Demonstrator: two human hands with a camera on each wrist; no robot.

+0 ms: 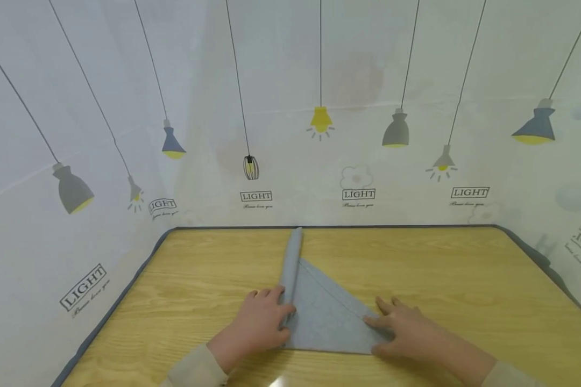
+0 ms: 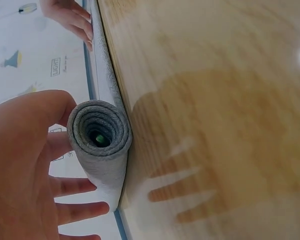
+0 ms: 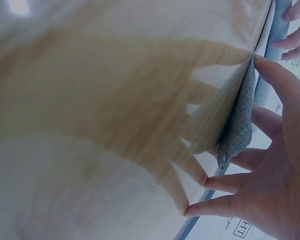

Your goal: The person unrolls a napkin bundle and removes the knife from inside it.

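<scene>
A grey-blue cloth lies on the table, its left side wound into a long roll and the rest spread as a triangle. My left hand rests against the near part of the roll. In the left wrist view, several wound layers show at the roll's end, with the thumb touching it and straight fingers along its side. My right hand is spread at the cloth's right corner, the index finger on top and the thumb at the near edge. The right wrist view shows the corner between thumb and fingers, some fingertips on the table.
The wood-patterned tabletop has a dark edge strip. Behind it and to both sides hang pale sheets printed with lamps and lettering. The far end of the roll reaches close to the back edge.
</scene>
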